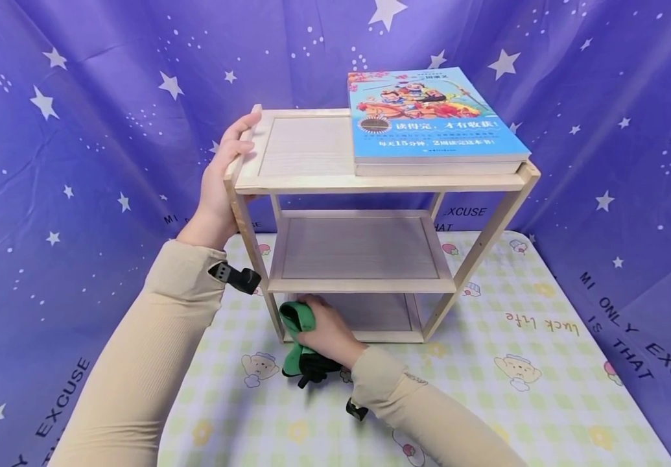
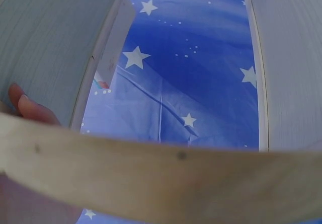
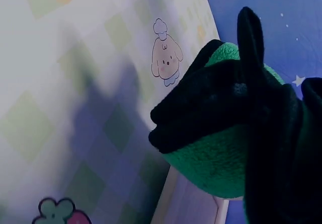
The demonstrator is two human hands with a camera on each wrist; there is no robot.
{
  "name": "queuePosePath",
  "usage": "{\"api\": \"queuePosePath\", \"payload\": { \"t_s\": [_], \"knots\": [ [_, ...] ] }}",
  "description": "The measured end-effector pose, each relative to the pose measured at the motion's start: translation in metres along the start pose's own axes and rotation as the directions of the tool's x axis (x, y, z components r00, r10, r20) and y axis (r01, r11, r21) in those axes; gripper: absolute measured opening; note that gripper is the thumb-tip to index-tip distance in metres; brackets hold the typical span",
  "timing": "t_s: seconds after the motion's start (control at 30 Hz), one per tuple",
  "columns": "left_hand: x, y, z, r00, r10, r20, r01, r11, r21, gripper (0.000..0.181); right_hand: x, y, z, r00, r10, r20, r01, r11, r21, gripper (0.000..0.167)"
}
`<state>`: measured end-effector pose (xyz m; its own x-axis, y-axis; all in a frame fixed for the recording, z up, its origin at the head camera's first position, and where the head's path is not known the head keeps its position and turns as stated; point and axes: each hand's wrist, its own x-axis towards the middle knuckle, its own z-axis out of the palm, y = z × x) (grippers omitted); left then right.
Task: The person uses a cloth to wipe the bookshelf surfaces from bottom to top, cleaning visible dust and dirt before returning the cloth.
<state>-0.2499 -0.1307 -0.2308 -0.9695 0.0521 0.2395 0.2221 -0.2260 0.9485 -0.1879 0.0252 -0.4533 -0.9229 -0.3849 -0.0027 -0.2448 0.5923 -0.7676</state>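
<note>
A three-tier wooden shelf (image 1: 361, 285) stands on the table. At its top left corner the left hand (image 1: 218, 175) grips the side edge; in the left wrist view fingers (image 2: 35, 110) lie against a board behind a blurred wooden bar (image 2: 166, 178). The right hand (image 1: 329, 331), at the lower left front of the shelf, holds a bunched green and black cloth item (image 1: 298, 318), thumb and fingers curled round it. Close up in the right wrist view, the fuzzy green and black item (image 3: 211, 158) shows a black loop; the right hand is hidden there.
A blue illustrated book (image 1: 428, 123) lies on the right part of the top board. Under the shelf is a checked tablecloth (image 1: 481, 402) with cartoon prints. Purple star-patterned curtains (image 1: 107, 78) surround the table at the back and sides.
</note>
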Motion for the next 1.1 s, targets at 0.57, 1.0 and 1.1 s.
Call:
{"api": "queuePosePath", "payload": {
  "t_s": [0.57,1.0,1.1],
  "knots": [
    [0.000,-0.002,-0.002,1.000,0.017,0.003,-0.017,0.999,0.048,0.056,-0.024,-0.006,-0.021,0.984,-0.171,0.047,0.176,0.975,-0.136,0.059],
    [0.000,-0.001,-0.001,1.000,0.015,0.004,-0.015,0.999,0.039,0.057,-0.042,-0.008,-0.033,0.858,-0.512,-0.027,0.477,0.816,-0.326,0.056],
    [0.000,-0.001,-0.001,1.000,0.011,0.000,-0.011,0.999,0.039,0.057,-0.043,-0.010,-0.035,0.822,-0.567,-0.054,0.515,0.781,-0.352,0.056]
  ]
}}
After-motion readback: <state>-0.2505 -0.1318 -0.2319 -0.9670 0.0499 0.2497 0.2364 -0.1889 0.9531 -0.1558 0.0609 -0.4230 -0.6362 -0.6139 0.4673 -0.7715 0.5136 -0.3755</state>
